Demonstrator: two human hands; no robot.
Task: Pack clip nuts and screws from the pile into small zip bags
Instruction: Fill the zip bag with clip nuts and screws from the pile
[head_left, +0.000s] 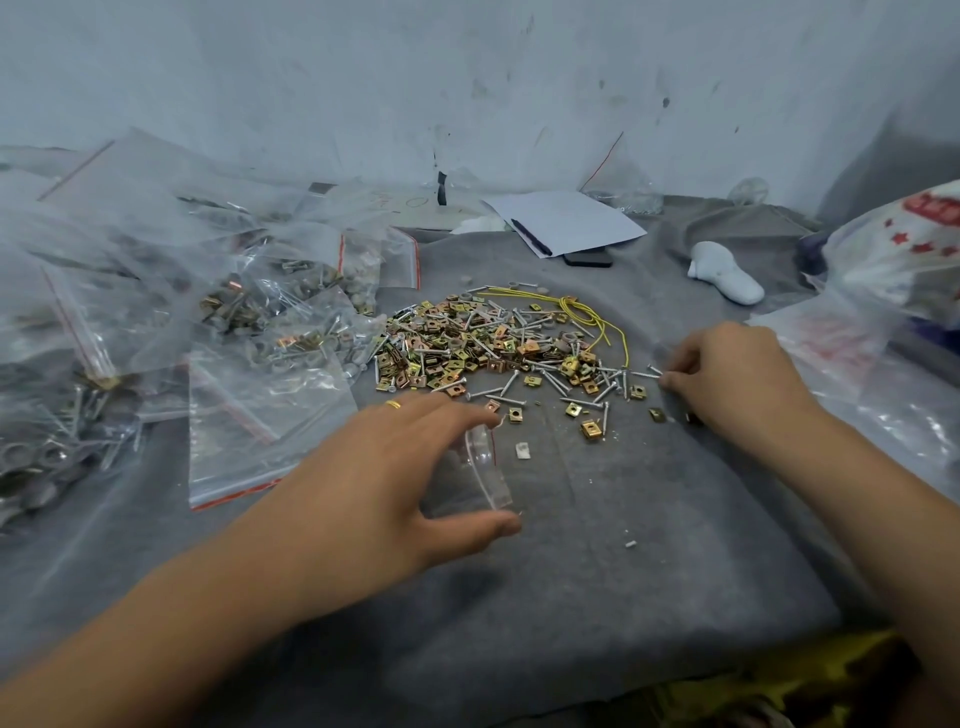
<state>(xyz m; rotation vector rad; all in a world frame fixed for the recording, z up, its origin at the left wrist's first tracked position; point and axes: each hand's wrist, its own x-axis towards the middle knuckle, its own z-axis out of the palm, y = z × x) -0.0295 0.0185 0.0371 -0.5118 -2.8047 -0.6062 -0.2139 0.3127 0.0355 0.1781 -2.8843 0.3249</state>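
Holding a seemingly empty zip bag (480, 470), left hand (410, 467) curls; right hand (727, 374) pinches a screw (653, 370).

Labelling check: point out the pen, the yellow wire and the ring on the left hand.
pen (530, 237): head view, middle of the dark barrel lying on the paper.
yellow wire (582, 310): head view, looped part atop the pile's far side.
ring (393, 404): head view, gold band on a left-hand finger.
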